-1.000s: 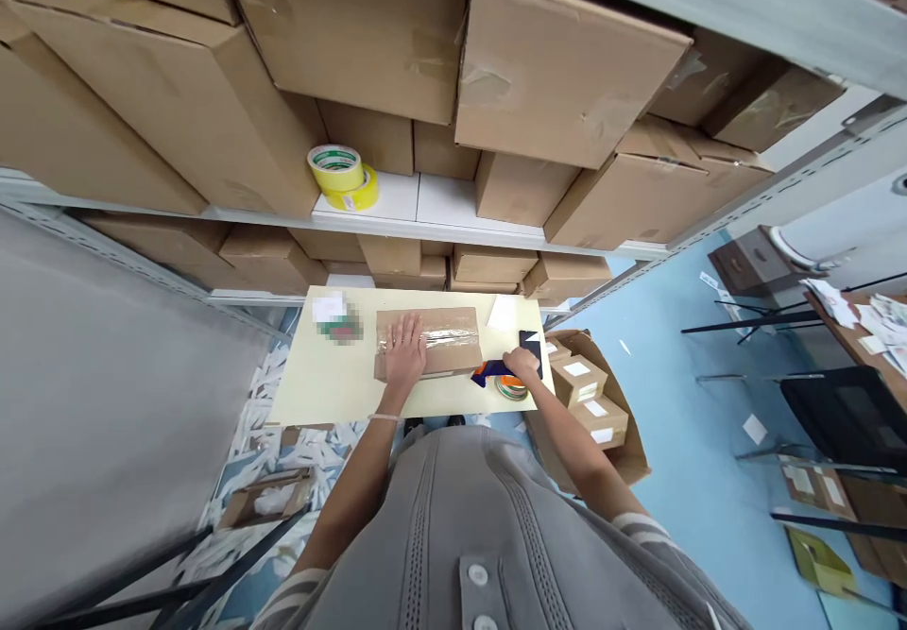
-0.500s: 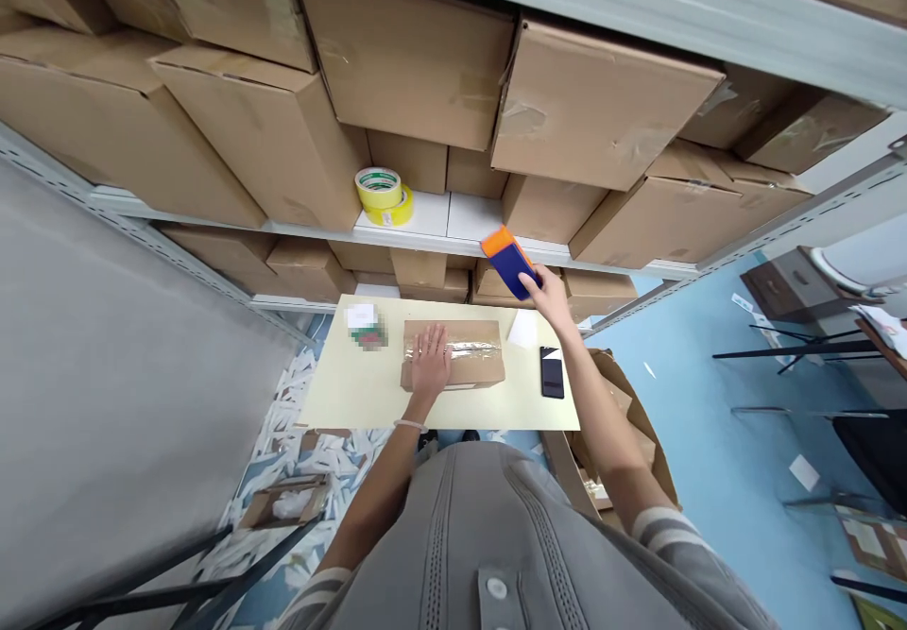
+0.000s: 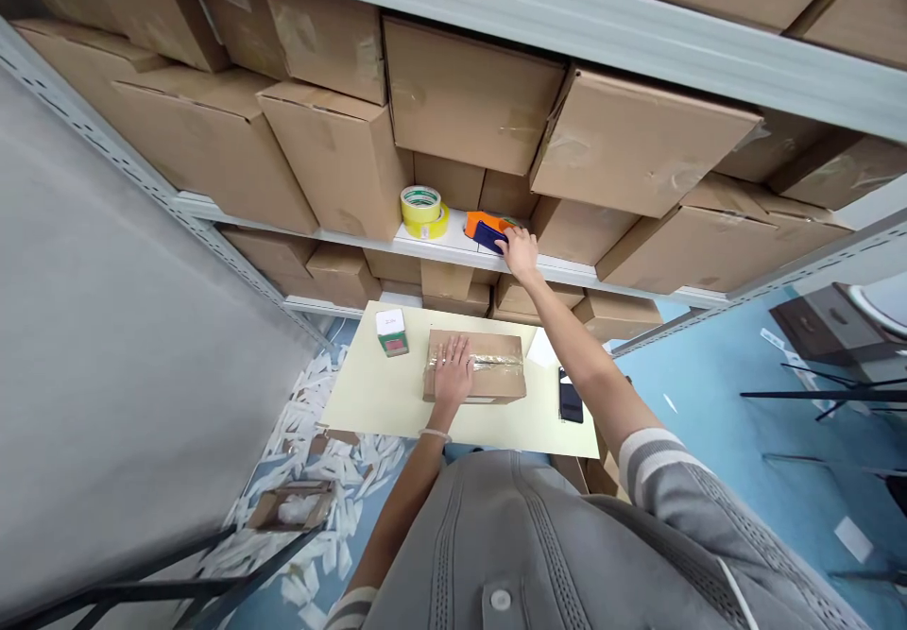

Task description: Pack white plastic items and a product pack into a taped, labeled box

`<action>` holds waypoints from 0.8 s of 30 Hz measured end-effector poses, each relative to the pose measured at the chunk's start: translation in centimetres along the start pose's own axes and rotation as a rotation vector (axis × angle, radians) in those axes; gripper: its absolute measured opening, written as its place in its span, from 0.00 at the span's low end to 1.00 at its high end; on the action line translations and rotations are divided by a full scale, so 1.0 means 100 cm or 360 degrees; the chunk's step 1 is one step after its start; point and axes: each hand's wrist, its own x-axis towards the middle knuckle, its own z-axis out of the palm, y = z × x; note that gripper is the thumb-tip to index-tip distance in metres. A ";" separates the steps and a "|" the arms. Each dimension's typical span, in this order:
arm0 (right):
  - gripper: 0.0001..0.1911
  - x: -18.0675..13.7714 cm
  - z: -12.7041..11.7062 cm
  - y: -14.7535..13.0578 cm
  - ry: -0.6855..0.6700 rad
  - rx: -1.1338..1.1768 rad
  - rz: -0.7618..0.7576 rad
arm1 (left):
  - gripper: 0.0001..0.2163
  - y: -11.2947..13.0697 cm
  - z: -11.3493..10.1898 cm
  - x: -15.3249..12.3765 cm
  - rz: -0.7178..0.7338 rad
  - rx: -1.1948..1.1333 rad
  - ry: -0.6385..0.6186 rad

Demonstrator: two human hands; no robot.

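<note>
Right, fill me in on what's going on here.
A person is at a small table in front of shelving. The left hand lies flat on a cardboard box with clear tape along its top. The right hand has hold of an orange and dark blue tape dispenser at the shelf, near two yellow tape rolls. A phone lies right of the box.

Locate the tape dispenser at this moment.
In the head view, the tape dispenser is in the right hand at the shelf, just right of the yellow tape rolls.
</note>
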 end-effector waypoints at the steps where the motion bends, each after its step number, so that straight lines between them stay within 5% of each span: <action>1: 0.18 -0.007 -0.002 0.003 0.0080 0.0037 -0.0019 | 0.25 0.000 0.000 0.000 -0.0003 -0.0001 0.0002; 5: 0.24 -0.081 0.004 0.019 0.0310 0.0265 0.0115 | 0.25 0.000 0.001 0.000 -0.0022 -0.0008 -0.0021; 10: 0.26 -0.229 0.043 0.033 -0.0151 0.0486 0.0698 | 0.25 0.001 -0.001 0.000 -0.0004 -0.0005 -0.0040; 13: 0.27 -0.284 0.063 0.033 -0.0299 0.0573 0.0854 | 0.26 0.002 -0.003 0.001 0.0010 0.0000 -0.0049; 19: 0.28 -0.302 0.077 0.034 -0.0418 0.0669 0.0851 | 0.26 0.001 -0.008 0.000 -0.0024 0.0029 -0.0084; 24: 0.27 -0.293 0.082 0.039 -0.0476 0.0720 0.0946 | 0.28 -0.024 -0.012 -0.011 -0.0407 -0.0001 0.0150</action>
